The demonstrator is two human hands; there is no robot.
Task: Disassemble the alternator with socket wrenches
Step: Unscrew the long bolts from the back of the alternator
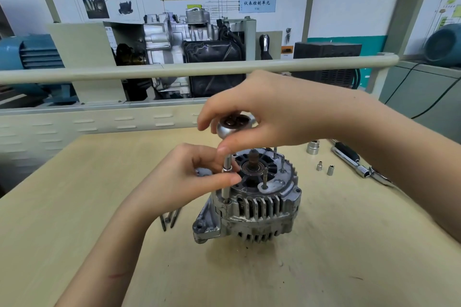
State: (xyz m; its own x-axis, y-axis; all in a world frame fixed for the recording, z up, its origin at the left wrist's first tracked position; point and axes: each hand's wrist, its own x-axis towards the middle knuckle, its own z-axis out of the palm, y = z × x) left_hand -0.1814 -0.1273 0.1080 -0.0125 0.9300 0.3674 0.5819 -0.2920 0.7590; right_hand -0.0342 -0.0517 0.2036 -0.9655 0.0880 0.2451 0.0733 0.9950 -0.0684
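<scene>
Far left on the bench (104, 207), at about eight o'clock from the alternator (252, 204), a few removed long bolts (169, 218) lie together. The alternator sits mid-bench with its shaft end up. The left hand (189, 177) comes in from seven o'clock and pinches, between thumb and fingers, a slim socket extension (227, 169) that stands upright on a through bolt at the housing's nine o'clock edge. Its long axis runs vertical, parallel to the shaft. Directly above, the right hand (264, 109) reaches in from three o'clock and grips the ratchet head (230, 126), fingers curled round it, the thumb tip touching the extension's top. The head appears to sit just over the extension, so the coming turn likely depends on keeping the two in line; the left hand is the nearer to the bolt. At two o'clock lie loose sockets (324, 168) and another wrench (354, 159).
</scene>
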